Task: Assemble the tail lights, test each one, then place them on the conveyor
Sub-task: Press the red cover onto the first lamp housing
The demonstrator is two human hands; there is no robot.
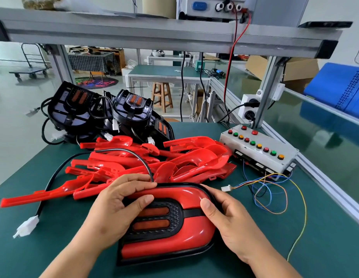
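Observation:
A tail light [168, 235] with a red lens fitted on its black housing lies on the green mat in front of me. My left hand [116, 205] grips its left top edge, thumb pressing on the black centre insert. My right hand [228, 215] holds the right end, thumb on the red lens. Its black cable [54, 177] loops left to a white plug [27, 225]. Behind lie a pile of loose red lenses [154, 159] and several black housings [106, 115]. A test box [259, 149] with coloured buttons stands at the right, its white connector [226, 188] lying free.
Coloured wires [275, 191] from the test box trail over the mat at the right. The conveyor belt [325, 133] runs along the right behind an aluminium rail. A blue crate [339, 87] sits beyond it. An aluminium shelf [154, 33] spans overhead.

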